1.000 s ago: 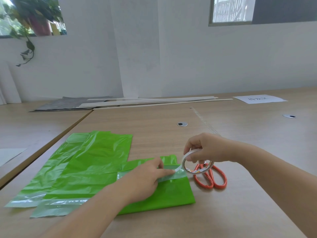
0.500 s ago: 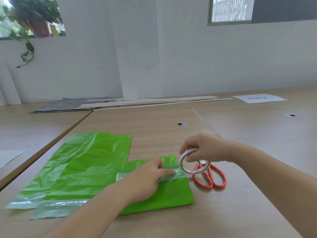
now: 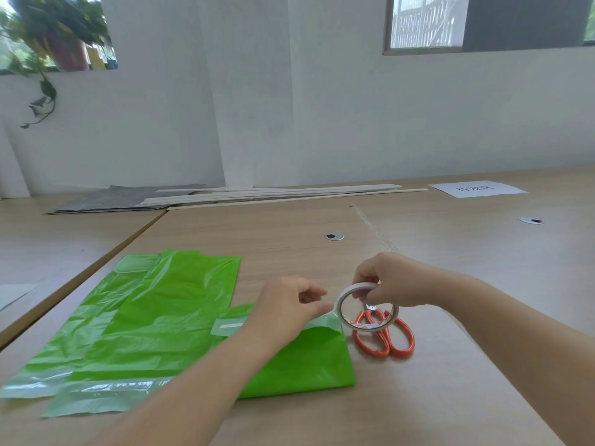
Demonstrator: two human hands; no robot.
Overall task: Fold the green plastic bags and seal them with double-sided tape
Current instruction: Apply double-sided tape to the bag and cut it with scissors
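Left hand pinches tape strip on folded green plastic bag; right hand grips white tape roll. Nine-o'clock flat green bags await folding.

The folded bag lies on the table right in front of you, with your left hand over its far edge. Just to the right, your right hand holds the tape roll upright at the bag's far right corner, and the scissors lie just behind it. The flat bags spread out to your left. Far back you have slats on the left and a paper sheet on the right.
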